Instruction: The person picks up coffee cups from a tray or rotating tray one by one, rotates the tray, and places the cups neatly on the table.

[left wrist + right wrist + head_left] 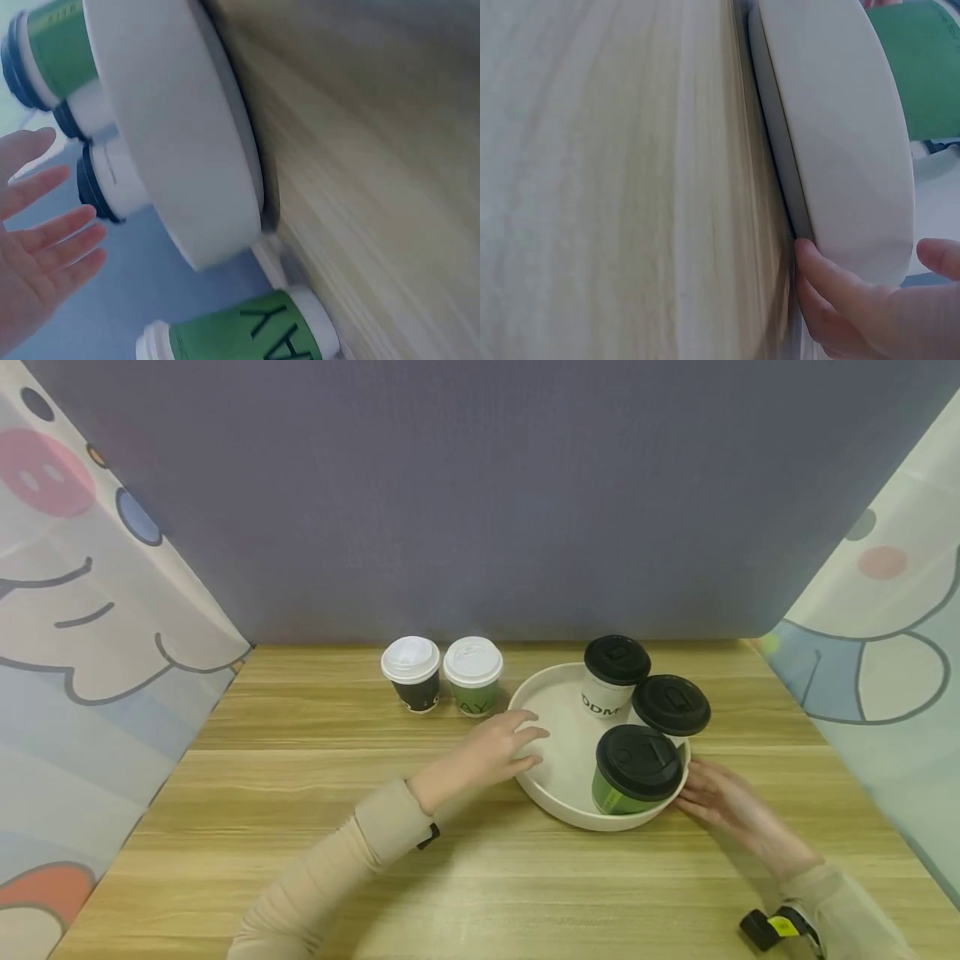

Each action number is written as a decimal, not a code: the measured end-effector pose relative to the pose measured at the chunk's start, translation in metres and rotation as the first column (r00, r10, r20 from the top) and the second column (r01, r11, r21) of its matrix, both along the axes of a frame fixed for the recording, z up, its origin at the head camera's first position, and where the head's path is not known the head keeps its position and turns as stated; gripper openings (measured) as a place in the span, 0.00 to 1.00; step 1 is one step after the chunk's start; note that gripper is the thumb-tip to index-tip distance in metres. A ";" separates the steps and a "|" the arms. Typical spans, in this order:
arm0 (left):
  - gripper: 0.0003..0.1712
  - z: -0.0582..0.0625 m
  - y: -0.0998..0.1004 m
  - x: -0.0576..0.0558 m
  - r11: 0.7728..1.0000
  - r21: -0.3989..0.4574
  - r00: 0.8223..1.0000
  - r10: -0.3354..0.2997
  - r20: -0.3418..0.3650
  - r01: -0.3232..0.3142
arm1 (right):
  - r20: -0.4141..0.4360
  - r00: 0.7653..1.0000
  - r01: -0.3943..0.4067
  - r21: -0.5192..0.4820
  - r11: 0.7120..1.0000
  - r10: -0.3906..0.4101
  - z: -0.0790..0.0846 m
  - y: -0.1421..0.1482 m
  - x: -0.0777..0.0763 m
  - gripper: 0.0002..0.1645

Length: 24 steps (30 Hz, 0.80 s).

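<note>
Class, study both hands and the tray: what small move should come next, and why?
Probably, lower the left hand to the left rim of the tray: this hand hangs open and empty near that side, while the right hand holds the opposite side. Three cups stand in the tray, so holding both sides seems steadier.

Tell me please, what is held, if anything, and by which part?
A firm hold cannot be told: the right hand touches the tray at its lower outer edge; the left hand holds nothing.
</note>
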<state>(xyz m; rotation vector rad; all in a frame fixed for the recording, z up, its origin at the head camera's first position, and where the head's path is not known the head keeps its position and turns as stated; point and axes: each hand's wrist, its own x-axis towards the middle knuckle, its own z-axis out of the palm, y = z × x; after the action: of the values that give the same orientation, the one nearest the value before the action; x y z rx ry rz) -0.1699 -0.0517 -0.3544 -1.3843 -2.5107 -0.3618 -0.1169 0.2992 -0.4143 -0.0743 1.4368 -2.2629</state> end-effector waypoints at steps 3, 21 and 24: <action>0.18 -0.003 0.005 0.008 0.998 -0.043 0.999 -0.040 0.008 0.041 | 0.010 1.000 0.004 0.011 1.000 -0.004 0.001 0.002 -0.003 0.19; 0.12 -0.023 0.023 0.031 0.980 -0.118 0.986 -0.164 -0.010 0.162 | 0.085 0.991 0.085 0.180 0.980 -0.102 0.001 0.007 -0.014 0.37; 0.10 -0.024 0.024 0.032 0.979 -0.121 0.986 -0.168 -0.002 0.167 | 0.081 0.992 0.085 0.158 0.984 -0.099 0.001 0.008 -0.014 0.27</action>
<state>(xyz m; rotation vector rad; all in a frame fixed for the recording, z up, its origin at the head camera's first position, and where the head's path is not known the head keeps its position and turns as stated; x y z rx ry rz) -0.1381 -0.0282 -0.3787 -1.6448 -2.4487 -0.2355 -0.1310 0.3068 -0.4131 0.1425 1.5916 -2.1887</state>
